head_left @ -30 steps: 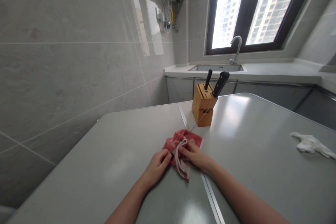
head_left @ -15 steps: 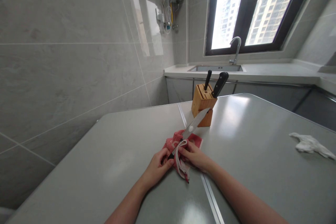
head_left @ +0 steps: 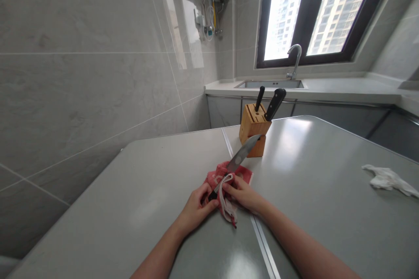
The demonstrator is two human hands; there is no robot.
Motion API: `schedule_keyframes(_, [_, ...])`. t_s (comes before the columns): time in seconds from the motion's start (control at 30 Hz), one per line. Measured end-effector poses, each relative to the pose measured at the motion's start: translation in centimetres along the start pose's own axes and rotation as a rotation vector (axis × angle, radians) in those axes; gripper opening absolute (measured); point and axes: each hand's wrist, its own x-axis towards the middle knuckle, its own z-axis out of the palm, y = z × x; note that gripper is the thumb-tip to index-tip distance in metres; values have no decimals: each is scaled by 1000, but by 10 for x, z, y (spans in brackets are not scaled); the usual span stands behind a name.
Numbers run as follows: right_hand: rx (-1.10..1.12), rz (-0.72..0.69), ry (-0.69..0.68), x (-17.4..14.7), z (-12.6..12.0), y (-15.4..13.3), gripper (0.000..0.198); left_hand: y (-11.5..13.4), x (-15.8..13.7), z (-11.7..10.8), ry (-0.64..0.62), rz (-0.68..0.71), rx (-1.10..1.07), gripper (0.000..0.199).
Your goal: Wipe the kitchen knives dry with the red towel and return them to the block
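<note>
My left hand (head_left: 198, 203) is closed on the dark handle end of a kitchen knife (head_left: 242, 155). The blade points up and away to the right, its tip in front of the knife block. A red and white cloth (head_left: 217, 173) is bunched around the handle and the lower blade. With fingers closed, my right hand (head_left: 245, 193) pinches a fold of that cloth against the handle. Part of the handle is hidden by cloth and fingers.
Behind the blade stands a wooden knife block (head_left: 254, 130) with two black-handled knives in it. A crumpled white cloth or tissue (head_left: 388, 178) lies at the right of the grey table (head_left: 131, 192). Beyond is a counter with a sink (head_left: 271, 84) and tap (head_left: 296, 59).
The knife has turned slightly, so its blade face looks darker. Both hands keep nearly the same place and hold.
</note>
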Motion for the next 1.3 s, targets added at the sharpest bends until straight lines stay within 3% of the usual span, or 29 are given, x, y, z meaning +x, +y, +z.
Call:
schedule_keyframes(0.53, [-7,-19,2,0,0,1,29,-3,0,-1,-18,76,48,31])
schedule_keyframes(0.7, [-21,-22,-23,0,1,-1,29,5,1,-2,-62,131,56,41])
schedule_keyframes(0.93, [-21,-16,-8,-1,3,-3,31,0,-2,1,-6,-66,-102,54])
schedule_keyframes(1.1, [-32,-14,-25,-1,2,-3,30,1,-3,2,-1,-54,-136,60])
schedule_keyframes(1.3, [-65,-29,-22,-1,0,1,30,2,-1,2,-6,-87,-129,54])
